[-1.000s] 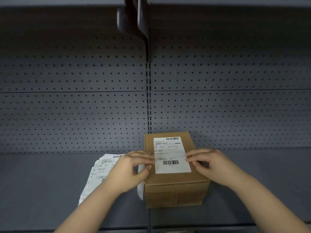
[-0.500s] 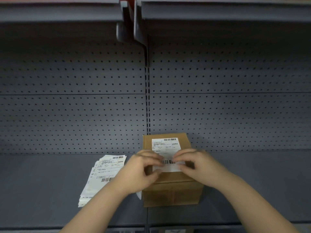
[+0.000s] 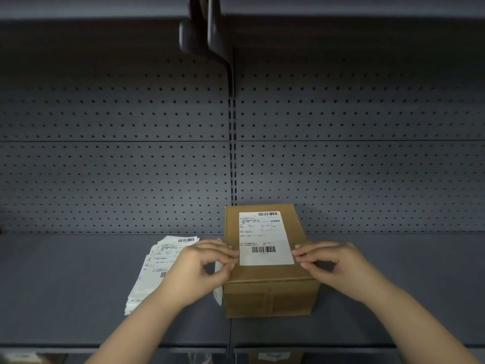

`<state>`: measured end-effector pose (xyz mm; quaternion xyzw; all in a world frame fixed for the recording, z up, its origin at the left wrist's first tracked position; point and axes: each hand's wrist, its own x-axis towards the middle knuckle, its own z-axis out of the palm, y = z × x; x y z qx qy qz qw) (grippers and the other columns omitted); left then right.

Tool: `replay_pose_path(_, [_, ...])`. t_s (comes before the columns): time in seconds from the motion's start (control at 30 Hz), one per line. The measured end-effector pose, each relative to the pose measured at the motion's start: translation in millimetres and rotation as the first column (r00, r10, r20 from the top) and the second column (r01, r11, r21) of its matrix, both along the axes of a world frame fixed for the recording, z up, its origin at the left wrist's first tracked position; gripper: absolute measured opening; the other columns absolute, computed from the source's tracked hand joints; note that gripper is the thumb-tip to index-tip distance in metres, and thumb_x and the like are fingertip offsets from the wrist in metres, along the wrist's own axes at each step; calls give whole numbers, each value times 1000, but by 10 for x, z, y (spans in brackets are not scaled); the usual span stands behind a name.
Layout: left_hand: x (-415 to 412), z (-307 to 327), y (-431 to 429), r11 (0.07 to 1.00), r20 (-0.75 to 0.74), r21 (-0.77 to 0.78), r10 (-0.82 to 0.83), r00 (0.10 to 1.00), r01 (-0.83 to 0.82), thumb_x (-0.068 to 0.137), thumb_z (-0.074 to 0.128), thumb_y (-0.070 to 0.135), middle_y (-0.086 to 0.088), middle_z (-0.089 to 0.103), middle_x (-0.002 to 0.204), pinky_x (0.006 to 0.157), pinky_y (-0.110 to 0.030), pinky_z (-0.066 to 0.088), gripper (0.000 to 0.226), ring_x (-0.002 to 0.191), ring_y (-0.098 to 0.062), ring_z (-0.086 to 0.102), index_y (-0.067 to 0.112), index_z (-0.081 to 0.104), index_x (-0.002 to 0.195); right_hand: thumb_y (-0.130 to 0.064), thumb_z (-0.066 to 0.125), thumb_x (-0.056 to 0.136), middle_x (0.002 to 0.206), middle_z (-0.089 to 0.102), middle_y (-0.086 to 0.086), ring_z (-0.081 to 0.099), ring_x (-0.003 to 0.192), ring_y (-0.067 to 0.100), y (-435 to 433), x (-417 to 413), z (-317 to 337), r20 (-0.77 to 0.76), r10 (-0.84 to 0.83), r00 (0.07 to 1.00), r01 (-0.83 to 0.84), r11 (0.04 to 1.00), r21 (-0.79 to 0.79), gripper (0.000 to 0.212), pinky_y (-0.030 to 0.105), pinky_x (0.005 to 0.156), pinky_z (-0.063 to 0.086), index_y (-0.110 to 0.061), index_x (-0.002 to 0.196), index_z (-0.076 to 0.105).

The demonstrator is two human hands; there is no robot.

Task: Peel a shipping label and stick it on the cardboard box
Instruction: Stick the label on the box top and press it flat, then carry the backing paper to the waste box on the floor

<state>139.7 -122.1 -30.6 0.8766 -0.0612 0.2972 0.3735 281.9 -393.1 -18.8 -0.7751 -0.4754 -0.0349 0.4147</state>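
A brown cardboard box [image 3: 270, 295] stands on the grey shelf, just right of centre. A white shipping label [image 3: 265, 240] with barcodes lies flat on its top. My left hand [image 3: 199, 269] rests at the box's left top edge, fingertips touching the label's lower left edge. It also pinches a white backing sheet [image 3: 217, 292] that hangs down beside the box. My right hand [image 3: 333, 264] is at the right top edge, fingertips on the label's lower right edge, holding nothing.
A fanned stack of printed labels [image 3: 154, 261] lies on the shelf [image 3: 65, 285] left of the box, partly hidden by my left forearm. A perforated back panel [image 3: 105, 166] rises behind. Dark shelf brackets [image 3: 210, 35] hang overhead.
My hands met over the label's lower middle half a second ago and have since slid apart to its left and right edges. The label's lower barcode shows again.
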Motion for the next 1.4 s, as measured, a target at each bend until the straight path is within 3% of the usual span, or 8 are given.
replay_pose_path(0.27, [17, -91, -119, 986, 76, -163, 33, 997, -20, 72, 71, 20, 11, 77, 90, 86, -20, 51, 7, 94, -8, 68, 22, 77, 74, 3, 78, 70, 98, 75, -13, 68, 95, 4, 7, -9, -38, 41, -22, 999, 19, 998, 67, 25, 26, 88, 54, -19, 81, 77])
replay_pose_path(0.6, [-8, 281, 193, 845, -122, -533, -29, 992, -41, 83, 64, -6, -3, 76, 97, 84, -22, 53, 25, 96, -16, 69, 15, 77, 89, -23, 71, 82, 96, 66, -22, 59, 97, -3, 560, -221, 540, 18, -113, 993, 114, 991, -73, 11, 33, 95, 48, -28, 91, 74])
replay_pose_path(0.8, [-155, 232, 647, 832, -190, -494, 179, 965, -251, 87, 61, -2, -5, 75, 94, 81, -18, 50, 21, 89, -12, 68, 13, 74, 91, -26, 59, 88, 117, 59, -10, 52, 107, 8, 1508, -991, 679, 68, 0, 998, 10, 989, -148, 27, 31, 92, 46, -26, 115, 61])
replay_pose_path(1.0, [-389, -137, 1017, 856, -314, -322, 308, 898, -406, 85, 58, -2, 6, 74, 91, 77, -19, 48, 33, 84, 5, 65, 28, 70, 84, -12, 53, 89, 129, 46, 6, 41, 120, 28, 2142, -1348, 157, 179, -72, 981, 151, 864, -480, 37, 42, 103, 37, -11, 126, 47])
replay_pose_path(1.17, [-408, -393, 1062, 890, -386, -241, 277, 880, -387, 83, 59, 0, 12, 71, 93, 72, -12, 45, 36, 90, 6, 60, 35, 67, 85, 0, 60, 81, 134, 36, 14, 36, 123, 31, 2241, -1334, -289, 172, -193, 966, 258, 710, -655, 56, 38, 102, 36, -6, 132, 37])
replay_pose_path(1.27, [-351, -464, 1016, 921, -401, -203, 232, 887, -332, 84, 59, 2, 18, 67, 98, 77, -11, 45, 34, 93, 7, 58, 35, 65, 88, 1, 59, 81, 148, 20, 21, 19, 136, 38, 2221, -1294, -451, 242, -251, 937, 348, 632, -693, 71, 42, 113, 25, -5, 142, 22])
replay_pose_path(1.33, [-290, -482, 993, 937, -415, -169, 212, 885, -304, 84, 59, 4, 16, 66, 102, 83, -14, 46, 31, 97, 4, 58, 31, 67, 95, -1, 55, 84, 152, 11, 23, 11, 140, 40, 2218, -1269, -539, 273, -268, 924, 382, 593, -709, 71, 45, 116, 18, -5, 144, 17])
replay_pose_path(1.4, [-212, -494, 968, 960, -437, -106, 191, 879, -261, 83, 58, 4, 12, 65, 106, 86, -10, 44, 32, 99, 1, 57, 25, 68, 104, -2, 50, 88, 152, 13, 24, 18, 137, 40, 2213, -1252, -593, 271, -307, 913, 405, 583, -704, 62, 43, 113, 26, -5, 143, 21])
